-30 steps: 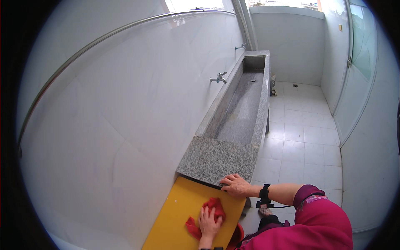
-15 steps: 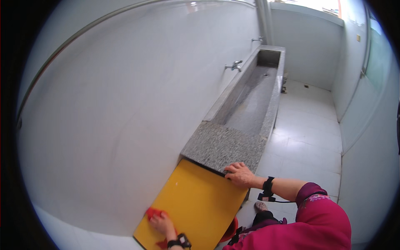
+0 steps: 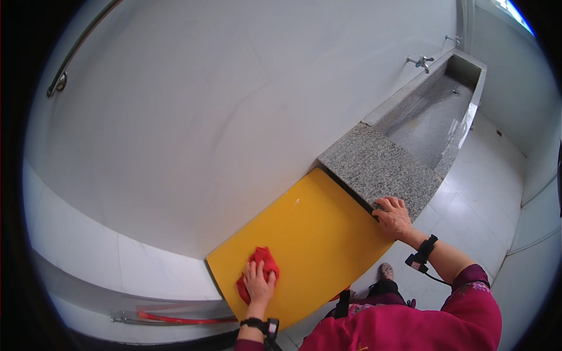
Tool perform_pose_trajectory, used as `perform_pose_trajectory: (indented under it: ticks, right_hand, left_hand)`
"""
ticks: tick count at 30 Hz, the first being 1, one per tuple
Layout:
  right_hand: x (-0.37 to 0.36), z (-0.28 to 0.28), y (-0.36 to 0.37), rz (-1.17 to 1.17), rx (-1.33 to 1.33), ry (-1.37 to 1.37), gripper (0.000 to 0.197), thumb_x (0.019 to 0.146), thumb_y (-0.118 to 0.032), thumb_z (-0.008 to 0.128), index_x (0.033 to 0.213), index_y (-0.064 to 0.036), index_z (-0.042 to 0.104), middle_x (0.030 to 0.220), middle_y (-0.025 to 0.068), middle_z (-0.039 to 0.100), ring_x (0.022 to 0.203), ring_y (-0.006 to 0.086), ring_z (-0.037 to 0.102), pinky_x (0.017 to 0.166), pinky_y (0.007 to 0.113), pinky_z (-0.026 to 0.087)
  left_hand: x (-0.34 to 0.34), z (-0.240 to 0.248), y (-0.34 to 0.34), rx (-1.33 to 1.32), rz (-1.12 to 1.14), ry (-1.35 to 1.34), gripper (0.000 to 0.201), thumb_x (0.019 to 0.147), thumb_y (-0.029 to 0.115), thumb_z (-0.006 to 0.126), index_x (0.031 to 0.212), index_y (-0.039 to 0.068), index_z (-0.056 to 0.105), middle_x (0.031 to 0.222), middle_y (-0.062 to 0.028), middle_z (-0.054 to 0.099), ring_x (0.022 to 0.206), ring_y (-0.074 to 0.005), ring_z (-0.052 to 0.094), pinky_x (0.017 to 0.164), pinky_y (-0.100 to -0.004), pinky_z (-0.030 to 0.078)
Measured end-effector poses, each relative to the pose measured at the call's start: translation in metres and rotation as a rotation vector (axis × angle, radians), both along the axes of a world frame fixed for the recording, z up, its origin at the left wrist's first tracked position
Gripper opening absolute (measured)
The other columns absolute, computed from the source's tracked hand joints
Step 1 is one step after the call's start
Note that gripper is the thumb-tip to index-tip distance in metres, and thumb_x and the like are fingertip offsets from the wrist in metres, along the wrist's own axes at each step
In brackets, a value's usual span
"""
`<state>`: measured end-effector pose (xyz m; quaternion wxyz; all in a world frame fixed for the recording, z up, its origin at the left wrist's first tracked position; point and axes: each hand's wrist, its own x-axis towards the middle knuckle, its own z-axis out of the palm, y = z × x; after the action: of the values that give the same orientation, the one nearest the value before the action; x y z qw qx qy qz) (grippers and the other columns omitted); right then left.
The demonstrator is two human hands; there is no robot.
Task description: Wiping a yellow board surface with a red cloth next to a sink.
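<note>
Cloth [image 3: 266,261]: on desk [image 3: 310,234], near its left end, beneath left hand [image 3: 258,285]; fingers spread, grasp cannot be told. Right hand [image 3: 394,216]: fingers bent at slab [image 3: 377,161], desk's right end; grip unclear. Apparent step: wiping. Next stroke calls for even pressure.

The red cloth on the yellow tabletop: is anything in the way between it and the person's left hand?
Nothing visible is. The left hand rests right on the red cloth, on the yellow tabletop. The right hand is off at the grey stone slab's edge.
</note>
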<state>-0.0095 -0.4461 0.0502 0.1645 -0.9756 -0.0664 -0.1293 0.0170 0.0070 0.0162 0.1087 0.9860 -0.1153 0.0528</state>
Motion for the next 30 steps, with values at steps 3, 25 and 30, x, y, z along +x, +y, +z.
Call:
perform_pose_trajectory:
  ticks: [3,25,30]
  right_hand:
    - [-0.002,0.002,-0.001,-0.052,0.002,-0.042,0.019,0.073,-0.013,0.058,0.09,-0.0126,0.066,0.117,0.0065,0.051,0.115,0.0291,0.041,0.095,0.044,0.033]
    - [0.002,-0.007,0.0,-0.037,-0.001,-0.123,0.02,0.068,-0.005,0.059,0.086,-0.0107,0.066,0.113,0.0073,0.053,0.11,0.03,0.045,0.09,0.044,0.035]
    - [0.0,-0.01,0.001,-0.039,-0.031,-0.129,0.02,0.068,-0.005,0.06,0.087,-0.0107,0.066,0.115,0.0073,0.052,0.111,0.0305,0.044,0.091,0.044,0.035]
  left_hand:
    - [0.062,-0.012,-0.024,0.003,0.308,-0.018,0.055,0.085,0.042,0.053,0.126,0.006,0.048,0.133,-0.0184,0.041,0.128,-0.037,0.033,0.101,-0.0512,0.031]
    - [0.039,-0.002,0.065,0.047,0.525,0.037,0.054,0.088,0.045,0.048,0.129,0.01,0.046,0.137,-0.0142,0.039,0.131,-0.0323,0.03,0.1,-0.0533,0.031]
    - [0.098,-0.006,0.013,-0.012,0.81,0.011,0.059,0.087,0.049,0.042,0.128,0.007,0.046,0.136,-0.0144,0.038,0.132,-0.0339,0.028,0.099,-0.0528,0.033]
